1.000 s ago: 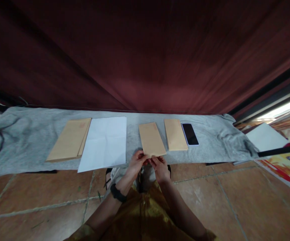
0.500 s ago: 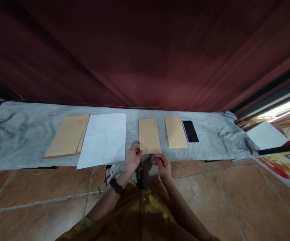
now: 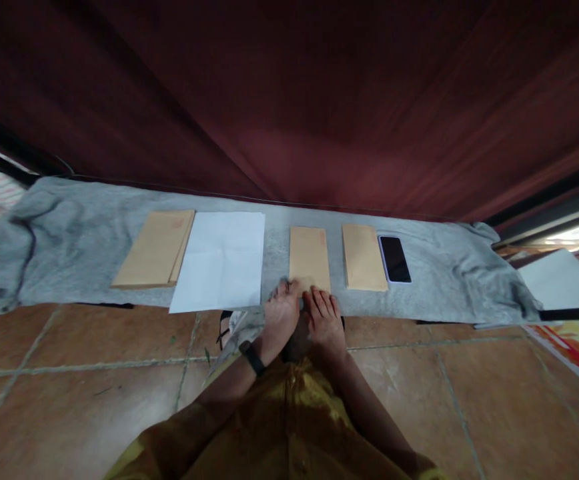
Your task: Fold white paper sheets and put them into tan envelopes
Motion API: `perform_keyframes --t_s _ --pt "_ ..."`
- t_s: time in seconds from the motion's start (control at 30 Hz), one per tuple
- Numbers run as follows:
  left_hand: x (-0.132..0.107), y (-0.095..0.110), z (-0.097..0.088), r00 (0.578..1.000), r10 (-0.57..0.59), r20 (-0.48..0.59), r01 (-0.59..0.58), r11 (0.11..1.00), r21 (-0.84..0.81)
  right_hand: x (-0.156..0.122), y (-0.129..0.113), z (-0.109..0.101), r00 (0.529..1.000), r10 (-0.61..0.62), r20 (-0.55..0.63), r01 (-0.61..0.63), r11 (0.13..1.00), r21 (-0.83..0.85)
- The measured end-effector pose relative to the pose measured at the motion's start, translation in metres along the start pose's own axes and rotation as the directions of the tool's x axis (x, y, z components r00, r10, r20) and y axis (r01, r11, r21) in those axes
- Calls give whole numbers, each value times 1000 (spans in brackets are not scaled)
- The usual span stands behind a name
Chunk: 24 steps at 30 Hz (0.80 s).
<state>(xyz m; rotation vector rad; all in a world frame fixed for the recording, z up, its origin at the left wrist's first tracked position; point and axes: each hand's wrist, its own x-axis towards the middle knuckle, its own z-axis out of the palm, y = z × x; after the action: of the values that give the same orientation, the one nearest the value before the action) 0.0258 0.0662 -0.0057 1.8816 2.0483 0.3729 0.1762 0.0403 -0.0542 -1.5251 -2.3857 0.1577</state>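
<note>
Two bare hands at one brown envelope (image 3: 309, 253). Clock reference: dial centred on that envelope, 12 toward the dark red curtain (image 3: 314, 160). Envelope lies flat on the grey cloth (image 3: 437, 270), long side along 12–6, red print near its 1 o'clock corner.

Left hand (image 3: 281, 315): at 7 o'clock, fingertips over the envelope's lower corner; blurred, so cannot tell whether it pinches the paper or only presses. Black wristband (image 3: 253, 358) on that wrist.

Right hand (image 3: 325, 325): between 5 and 6 o'clock, palm down, fingers extended and laid across the near edge; no closed grasp seen.

Neighbours: white sheet (image 3: 222, 260) at 9 o'clock, apart from the envelope; beyond it, same bearing, larger brown envelopes (image 3: 152, 250), overlapping. At 3 o'clock, near, a stack of small brown envelopes (image 3: 363, 257); just past it a phone (image 3: 395, 259), screen dark. Tiled floor (image 3: 394, 393) toward 5.
</note>
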Motion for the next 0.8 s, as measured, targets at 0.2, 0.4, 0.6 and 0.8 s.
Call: perform_keyframes --t_s 0.2,0.4,0.6,0.8 --pt "-5 -2 5 984 177 -11 -167 945 282 -2 1 -2 1000 -5 13 5 1000 -22" --pt "-8 -6 7 973 228 23 -222 914 339 -4 4 -2 1000 21 -21 -22 999 -28" --pt "-8 -5 9 958 285 47 -281 884 374 -13 22 -1 996 31 -87 -35 998 -43" --pt "-12 -6 9 947 316 52 -309 861 405 -12 28 -12 987 106 -122 -103 994 26"
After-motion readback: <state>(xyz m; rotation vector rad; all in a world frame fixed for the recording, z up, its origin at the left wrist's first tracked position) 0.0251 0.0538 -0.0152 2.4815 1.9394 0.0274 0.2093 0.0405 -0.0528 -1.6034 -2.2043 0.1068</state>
